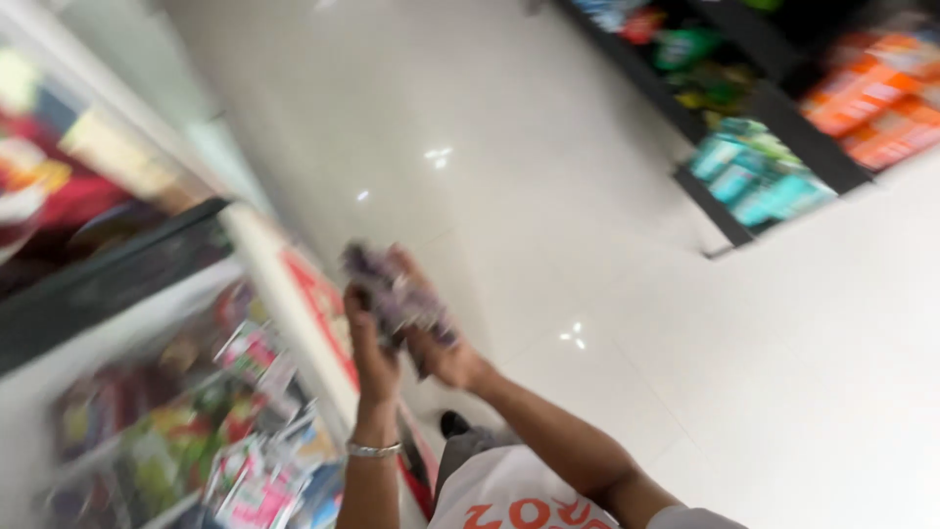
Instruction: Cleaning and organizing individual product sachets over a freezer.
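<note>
**Both hands gripping a purple packet between shop shelves**

The person is standing in a shop aisle and is holding a small purple-and-white packet [397, 294] up at about chest height, over the pale tiled floor [548, 176]. The picture is blurring with head motion, so fine detail is hard to read. The left hand [372, 348] is closing around the packet's lower left side, with a metal bracelet [374, 450] sitting on that wrist. The right hand [441, 343] is wrapping the packet from the right and beneath, fingers curling over its face. The packet is sitting between the two palms and is touching both; it is well apart from any shelf.

To the left, a display shelf [264, 284] with a white edge is carrying colourful packets [245, 431], near the left forearm but not touching it. Across the aisle, a dark shelving unit [754, 108] is holding teal packs [759, 176] and orange packs [871, 98].

As a judgement: the grip is looking crowded, with both hands bunching on one soft packet, so it could be crumpling or slipping out if one hand lets go before the other has a firm hold. The left elbow is also passing close to the loosely stacked packets, and a sideways swing could be knocking some off the shelf edge.
</note>
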